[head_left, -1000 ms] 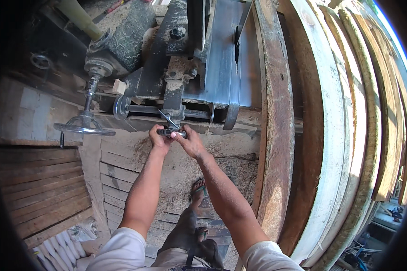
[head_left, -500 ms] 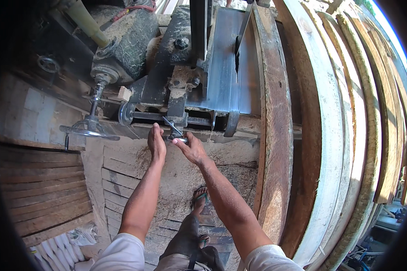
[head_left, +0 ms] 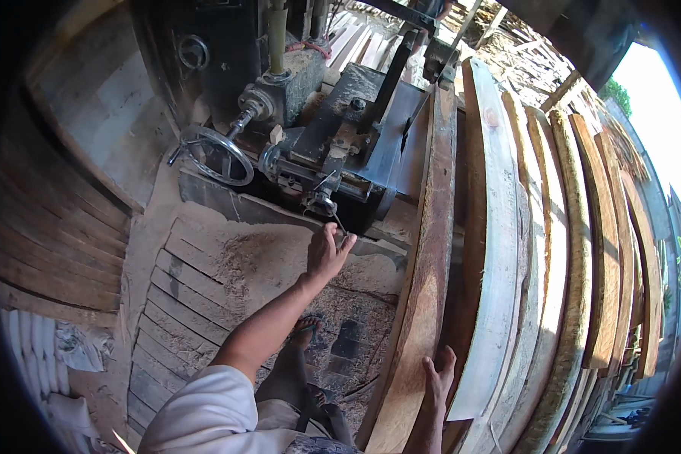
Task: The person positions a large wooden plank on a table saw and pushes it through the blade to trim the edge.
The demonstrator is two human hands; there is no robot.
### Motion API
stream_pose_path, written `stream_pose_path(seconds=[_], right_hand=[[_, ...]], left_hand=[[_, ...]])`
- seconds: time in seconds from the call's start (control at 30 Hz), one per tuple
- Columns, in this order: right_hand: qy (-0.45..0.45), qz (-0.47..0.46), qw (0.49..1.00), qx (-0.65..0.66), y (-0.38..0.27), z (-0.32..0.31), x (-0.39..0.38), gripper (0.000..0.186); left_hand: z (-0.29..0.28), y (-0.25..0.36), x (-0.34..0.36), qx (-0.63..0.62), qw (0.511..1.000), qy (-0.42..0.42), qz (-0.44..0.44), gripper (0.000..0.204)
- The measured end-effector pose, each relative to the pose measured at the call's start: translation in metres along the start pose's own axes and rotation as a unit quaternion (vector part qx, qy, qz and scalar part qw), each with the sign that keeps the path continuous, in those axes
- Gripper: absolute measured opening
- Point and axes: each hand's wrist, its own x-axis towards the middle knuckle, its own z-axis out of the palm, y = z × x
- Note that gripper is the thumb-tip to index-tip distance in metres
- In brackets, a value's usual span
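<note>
My left hand (head_left: 327, 256) reaches forward, fingers curled and thumb at the end of a thin metal lever (head_left: 339, 221). The lever slants down from a clamp (head_left: 321, 203) on the front rail (head_left: 291, 170) of a saw machine. Behind it, a dark upright fence (head_left: 390, 94) stands on the metal saw table (head_left: 410, 113), beside a thin blade (head_left: 416, 112). My right hand (head_left: 437, 378) is low on the right, open with thumb and fingers apart. It is over the near end of a long brown timber beam (head_left: 430, 257); whether it touches the wood I cannot tell.
A spoked handwheel (head_left: 218, 155) juts out at the machine's left. Several planks and slabs, one pale (head_left: 498, 250), lie lengthwise on the right. Sawdust (head_left: 257, 253) covers the floorboards, where my feet stand. Stacked boards (head_left: 60, 234) and white sacks (head_left: 34, 352) are on the left.
My right hand has left the clamp and come back to the beam on the right. My left hand is now at the lever's end. The view has swung, showing more of the machine and yard.
</note>
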Motion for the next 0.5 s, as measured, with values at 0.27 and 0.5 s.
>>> stream_pose_path(seconds=[0.27,0.5], right_hand=[[-0.184,0.078,0.967,0.159,0.079,0.015,-0.114,0.073],[-0.215,0.063,0.947,0.228,0.096,0.04,-0.335,0.081]], left_hand=[[-0.092,0.143,-0.414,-0.358,0.799,-0.291,-0.385,0.061],[-0.272,0.089,-0.575,-0.491,0.572,-0.414,-0.511,0.073]])
